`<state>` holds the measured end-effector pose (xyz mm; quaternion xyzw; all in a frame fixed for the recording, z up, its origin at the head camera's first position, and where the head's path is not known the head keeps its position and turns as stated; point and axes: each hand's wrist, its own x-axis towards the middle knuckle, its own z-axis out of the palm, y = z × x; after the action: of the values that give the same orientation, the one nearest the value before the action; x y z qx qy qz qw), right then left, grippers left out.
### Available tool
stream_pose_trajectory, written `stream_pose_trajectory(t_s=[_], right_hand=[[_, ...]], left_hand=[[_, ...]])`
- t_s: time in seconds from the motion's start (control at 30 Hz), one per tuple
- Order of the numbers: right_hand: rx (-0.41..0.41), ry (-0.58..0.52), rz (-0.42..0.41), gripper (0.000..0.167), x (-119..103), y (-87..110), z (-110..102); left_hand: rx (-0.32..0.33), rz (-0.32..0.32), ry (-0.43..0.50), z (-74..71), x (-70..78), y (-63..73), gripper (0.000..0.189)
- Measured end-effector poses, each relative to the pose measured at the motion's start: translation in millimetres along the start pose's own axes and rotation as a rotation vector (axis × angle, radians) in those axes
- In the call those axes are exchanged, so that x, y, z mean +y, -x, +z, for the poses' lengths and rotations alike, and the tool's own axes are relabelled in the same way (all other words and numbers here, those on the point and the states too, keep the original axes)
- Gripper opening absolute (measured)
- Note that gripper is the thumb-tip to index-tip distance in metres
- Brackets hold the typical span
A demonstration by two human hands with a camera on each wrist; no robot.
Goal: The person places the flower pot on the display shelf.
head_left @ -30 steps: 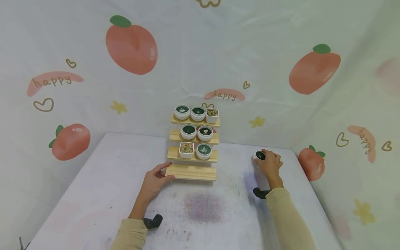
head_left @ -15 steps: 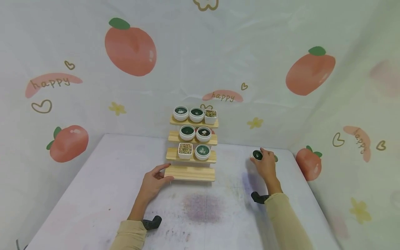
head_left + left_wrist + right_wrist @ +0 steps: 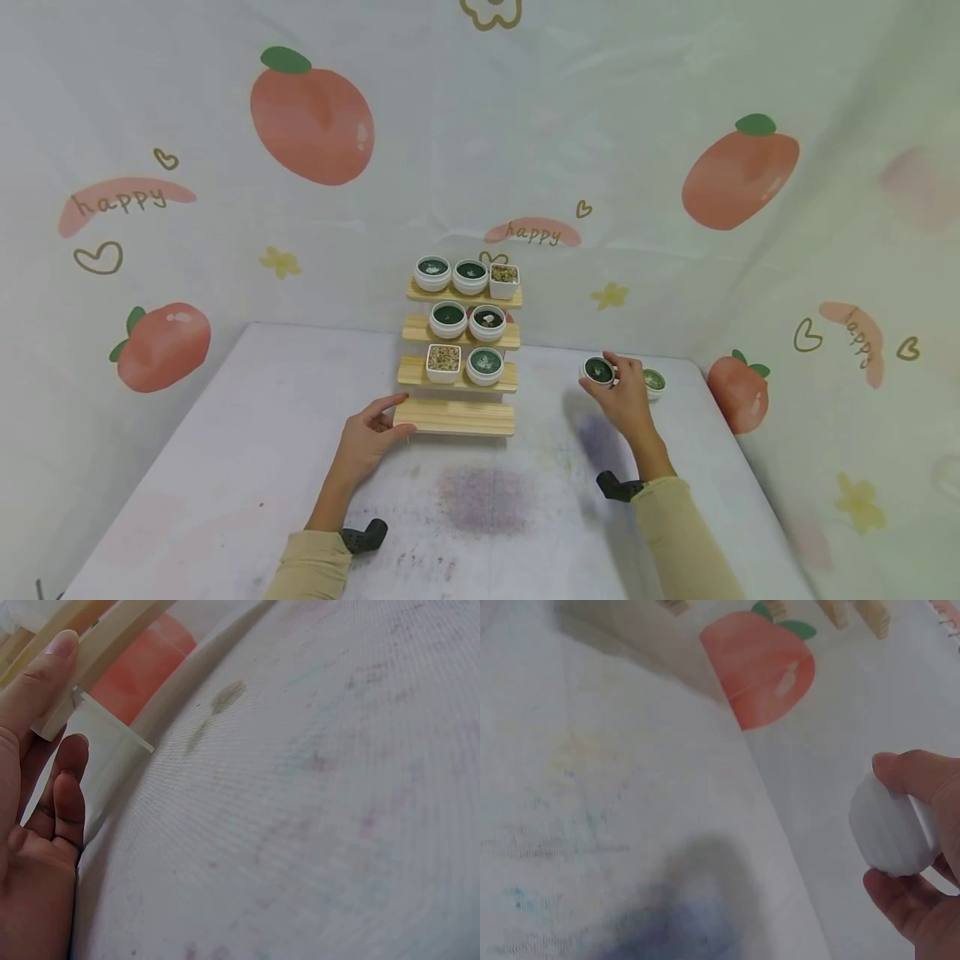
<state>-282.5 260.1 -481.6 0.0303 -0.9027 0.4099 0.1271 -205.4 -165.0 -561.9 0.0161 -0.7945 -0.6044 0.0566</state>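
A four-step shape, the wooden display stand (image 3: pixel 454 417), holds small white pots on its upper three shelves; the lowest shelf is bare. My left hand (image 3: pixel 365 446) pinches the left end of that lowest shelf, thumb against the wooden board (image 3: pixel 112 645) in the left wrist view. To the right of the stand, my right hand (image 3: pixel 628 407) grips a round white pot (image 3: pixel 598 371) with a dark green top between thumb and fingers. In the right wrist view the pot's white side (image 3: pixel 892 825) shows, raised above the tabletop.
Another white pot (image 3: pixel 654 383) with a lighter green top stands behind my right hand. Round pots (image 3: pixel 447 320) and square pots of speckled grains (image 3: pixel 443 363) sit on the shelves. A printed curtain (image 3: pixel 442 125) closes off the back of the white table (image 3: pixel 300 367).
My right hand has lifted the round pot and carried it left, uncovering the light green pot behind. My left hand keeps its hold on the shelf end. The head view shifts slightly.
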Motion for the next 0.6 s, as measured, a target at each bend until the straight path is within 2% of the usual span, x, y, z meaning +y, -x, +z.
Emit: stream_pose_trajectory(t_s=[0.37, 0.6], right_hand=[[-0.017, -0.112, -0.085, 0.065, -22.9, 11.6, 5.8], [-0.086, -0.234, -0.091, 0.063, -37.8, 19.5, 10.0]], left_hand=[[0.004, -0.005, 0.012, 0.3, 0.1, 1.4, 0.058], [0.004, 0.001, 0.015, 0.1, 1.7, 1.4, 0.059]])
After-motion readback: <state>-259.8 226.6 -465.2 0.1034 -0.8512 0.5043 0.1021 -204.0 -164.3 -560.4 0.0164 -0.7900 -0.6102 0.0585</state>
